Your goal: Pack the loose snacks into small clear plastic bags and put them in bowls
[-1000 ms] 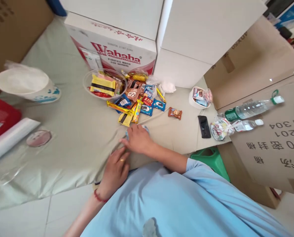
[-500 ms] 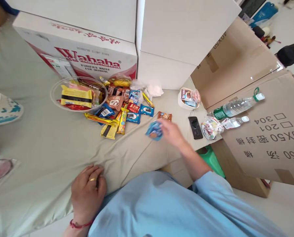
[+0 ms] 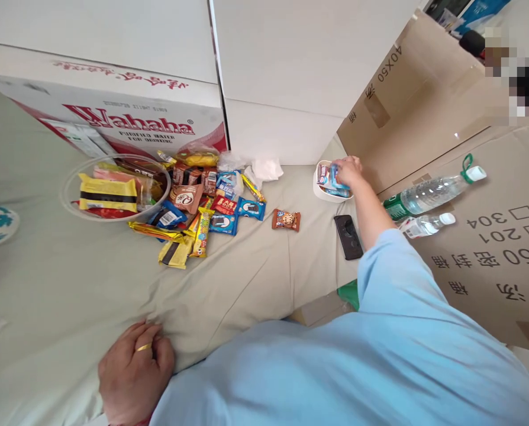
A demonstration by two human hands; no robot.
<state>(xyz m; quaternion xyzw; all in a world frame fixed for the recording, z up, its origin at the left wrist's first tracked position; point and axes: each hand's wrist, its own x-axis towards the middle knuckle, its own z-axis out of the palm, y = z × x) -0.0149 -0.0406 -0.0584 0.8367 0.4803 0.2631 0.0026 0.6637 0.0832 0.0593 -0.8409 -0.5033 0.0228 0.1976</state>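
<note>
My right hand [image 3: 351,171] reaches over the right rim of a small white tub [image 3: 321,192]. Its fingers are closed on a blue snack packet [image 3: 334,175], at the tub's mouth among other packets. My left hand [image 3: 135,364], with a gold ring, rests on the beige cloth near my body. Its fingers are loosely curled, and nothing shows in them. Left of the tub lies a brown cookie packet [image 3: 286,220] by itself. A heap of mixed snack packets [image 3: 215,204] lies farther left, against a clear round bowl [image 3: 69,204] holding a yellow packet [image 3: 107,193] and others.
A black phone [image 3: 348,237] lies just below the tub. Two plastic bottles, one larger [image 3: 437,190] and one smaller [image 3: 426,225], are by the brown cardboard [image 3: 481,201] at right. A Wahaha water carton [image 3: 126,115] and white boxes [image 3: 282,130] stand behind the snacks.
My right hand has carried the blue packet from the cloth beside the cookie packet up and right to the white tub. My left hand stays resting on the cloth. The view has shifted slightly.
</note>
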